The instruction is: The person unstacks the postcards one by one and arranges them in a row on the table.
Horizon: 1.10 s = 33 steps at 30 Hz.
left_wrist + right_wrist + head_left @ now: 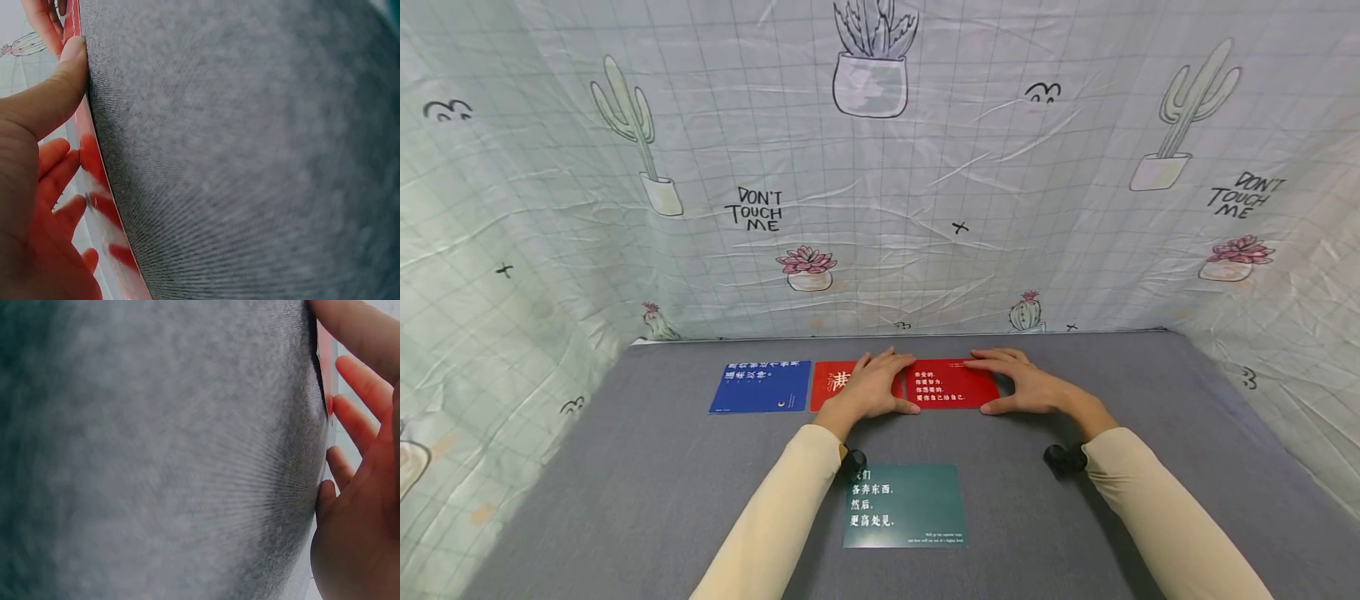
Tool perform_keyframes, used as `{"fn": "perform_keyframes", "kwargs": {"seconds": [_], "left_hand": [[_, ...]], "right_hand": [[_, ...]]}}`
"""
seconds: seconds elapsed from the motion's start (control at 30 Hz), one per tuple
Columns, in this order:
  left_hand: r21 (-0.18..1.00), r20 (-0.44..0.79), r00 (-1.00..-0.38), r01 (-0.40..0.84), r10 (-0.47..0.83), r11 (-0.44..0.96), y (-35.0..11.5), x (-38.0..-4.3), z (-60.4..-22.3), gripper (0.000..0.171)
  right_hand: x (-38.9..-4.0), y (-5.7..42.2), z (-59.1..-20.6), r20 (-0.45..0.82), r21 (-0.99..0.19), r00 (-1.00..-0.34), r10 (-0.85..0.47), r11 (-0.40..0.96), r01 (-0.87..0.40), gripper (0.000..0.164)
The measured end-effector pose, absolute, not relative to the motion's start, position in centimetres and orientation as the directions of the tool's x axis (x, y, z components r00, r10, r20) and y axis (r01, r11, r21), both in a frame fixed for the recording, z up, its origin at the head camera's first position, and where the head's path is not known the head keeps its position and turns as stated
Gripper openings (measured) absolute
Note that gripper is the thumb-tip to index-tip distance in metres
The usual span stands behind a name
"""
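Note:
At the back of the grey table, a red card (947, 385) with white writing lies flat between both hands. My left hand (872, 389) is at its left end, thumb by the near edge and fingers spread towards the far edge. At the right end my right hand (1032, 389) touches it in the same way. Partly hidden under the left hand is an orange-red card (829, 382) with a large character. In the left wrist view, the thumb (74, 56) presses on the edge of the red strip of cards.
A blue card (760, 390) lies left of the orange-red one, in the same row. Nearer the person, between the forearms, lies a dark green card (917, 507). A cloth backdrop (880, 183) with cactus drawings rises behind the grey table (647, 500) and at both sides.

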<state>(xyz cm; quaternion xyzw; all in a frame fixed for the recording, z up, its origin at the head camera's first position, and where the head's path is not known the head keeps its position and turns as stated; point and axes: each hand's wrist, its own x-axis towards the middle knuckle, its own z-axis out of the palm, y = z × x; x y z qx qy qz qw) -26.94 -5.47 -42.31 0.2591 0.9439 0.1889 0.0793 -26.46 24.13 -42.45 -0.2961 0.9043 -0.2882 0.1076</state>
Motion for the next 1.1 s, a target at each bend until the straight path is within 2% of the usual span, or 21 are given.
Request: {"fn": "perform_keyframes", "kwargs": {"seconds": [0.73, 1.1], "left_hand": [[0.416, -0.029, -0.846, 0.474, 0.532, 0.776, -5.79, -26.98, -42.70, 0.083], [0.389, -0.015, -0.841, 0.493, 0.540, 0.778, -5.90, -26.88, -42.56, 0.081]], "right_hand": [[-26.40, 24.30, -42.56, -0.013, -0.578, -0.797, -0.604, 0.655, -0.487, 0.070], [-26.57, 24.42, -42.77, -0.006, -0.577, -0.791, -0.611, 0.648, -0.496, 0.069]]}}
